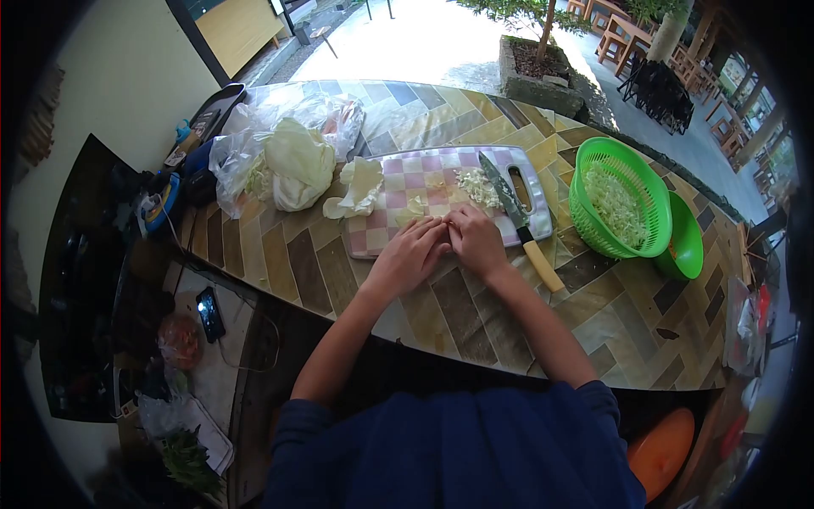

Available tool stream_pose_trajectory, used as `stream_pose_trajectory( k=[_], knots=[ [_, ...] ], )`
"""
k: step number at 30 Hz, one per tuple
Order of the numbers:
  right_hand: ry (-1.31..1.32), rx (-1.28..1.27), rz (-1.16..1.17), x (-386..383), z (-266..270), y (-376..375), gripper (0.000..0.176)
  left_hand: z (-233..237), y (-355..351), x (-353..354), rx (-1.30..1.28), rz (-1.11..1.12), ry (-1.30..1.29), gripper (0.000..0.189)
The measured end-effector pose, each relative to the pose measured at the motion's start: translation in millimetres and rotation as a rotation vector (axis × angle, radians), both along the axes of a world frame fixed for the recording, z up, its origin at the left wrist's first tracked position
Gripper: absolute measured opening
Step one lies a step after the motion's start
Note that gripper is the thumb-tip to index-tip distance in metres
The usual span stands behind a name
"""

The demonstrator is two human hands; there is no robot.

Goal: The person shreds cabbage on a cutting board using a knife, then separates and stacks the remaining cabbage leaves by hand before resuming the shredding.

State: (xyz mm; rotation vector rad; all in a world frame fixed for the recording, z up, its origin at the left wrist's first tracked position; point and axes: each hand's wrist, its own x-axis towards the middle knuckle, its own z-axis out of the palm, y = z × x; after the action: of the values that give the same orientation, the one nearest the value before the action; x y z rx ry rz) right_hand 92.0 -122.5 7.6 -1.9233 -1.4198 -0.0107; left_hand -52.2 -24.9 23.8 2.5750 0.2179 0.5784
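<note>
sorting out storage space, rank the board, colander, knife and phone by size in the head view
1. board
2. colander
3. knife, long but narrow
4. phone, which looks smallest, but it lies on a lower surface, so distance may shrink it

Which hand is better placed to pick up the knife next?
Right, probably. The right hand rests on the cutting board beside the knife, whose handle lies just right of its wrist; the left hand sits farther off.
</note>
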Motion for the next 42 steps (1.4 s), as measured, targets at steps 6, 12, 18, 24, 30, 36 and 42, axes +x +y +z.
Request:
stream_pose_trajectory(
  k=[6,12,18,24,30,36,42],
  knots=[
    [-0.13,0.058,-0.068,7.6,38.3,-32.0,0.019,-5.6,-0.5,-3.5,0.103,0.008,0.038,0.041],
    [-0.227,-0.255,-0.355,21.7,37.2,-84.0,0.038,-4.8,-2.1,13.5,0.231,0.05,-0.034,0.027],
    [-0.062,-0.369,-0.372,18.5,19.7,-90.2,0.039,2.3,5.6,38.0,0.22,0.014,-0.007,0.016],
    [0.134,-0.066,-0.256,32.6,10.2,-95.9,0.039,-5.3,23.7,43.9,0.126,-0.051,-0.102,0.016],
    [0.41,0.044,-0.217,31.4,31.5,-96.6,0.037,28.3,48.7,59.3,0.144,0.178,-0.151,0.019],
    [0.417,0.072,-0.144,18.5,47.3,-94.3,0.042,18.2,62.7,65.3,0.606,0.047,-0.141,0.024],
    [0.443,0.018,-0.046,-1.3,40.0,-99.0,0.046,-10.5,36.9,41.7,0.43,0.015,0.027,0.022]
  ],
)
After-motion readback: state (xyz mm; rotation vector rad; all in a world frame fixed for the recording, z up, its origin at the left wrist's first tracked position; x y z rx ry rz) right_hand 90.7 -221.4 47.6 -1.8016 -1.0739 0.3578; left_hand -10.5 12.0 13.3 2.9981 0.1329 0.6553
